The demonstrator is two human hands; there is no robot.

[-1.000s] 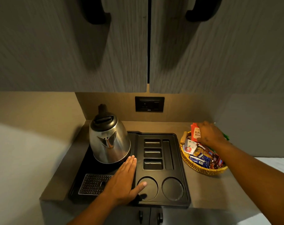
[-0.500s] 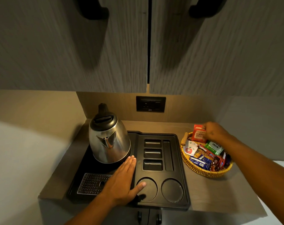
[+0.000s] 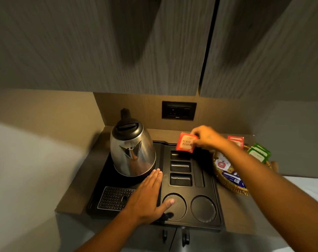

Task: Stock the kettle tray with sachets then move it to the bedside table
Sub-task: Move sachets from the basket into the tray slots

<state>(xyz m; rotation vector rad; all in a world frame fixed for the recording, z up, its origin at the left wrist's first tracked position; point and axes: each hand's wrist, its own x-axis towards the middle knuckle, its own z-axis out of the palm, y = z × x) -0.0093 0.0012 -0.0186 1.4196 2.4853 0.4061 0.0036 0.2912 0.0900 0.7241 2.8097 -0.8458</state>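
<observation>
A black kettle tray point(image 3: 211, 186) lies on the counter with a steel kettle point(image 3: 132, 153) on its left half. Its right half has three rectangular slots, a narrow slot and two round recesses, all bare. My right hand point(image 3: 206, 136) pinches a red sachet point(image 3: 185, 142) just above the farthest rectangular slot. My left hand point(image 3: 147, 195) rests flat on the tray beside the kettle, fingers spread, thumb in a round recess. A wicker basket point(image 3: 225, 182) at the right holds more sachets: red point(image 3: 236, 140), green point(image 3: 259, 153), white and blue.
A perforated drip grille point(image 3: 114, 198) sits at the tray's front left. A dark wall socket point(image 3: 179, 110) is on the back panel. Cupboard doors hang overhead. Cabinet handles point(image 3: 174, 235) show below the counter edge. A white surface lies at the lower right.
My right hand has lifted a red sachet out of the basket and carried it left over the tray's slots. My left hand has stayed flat on the tray.
</observation>
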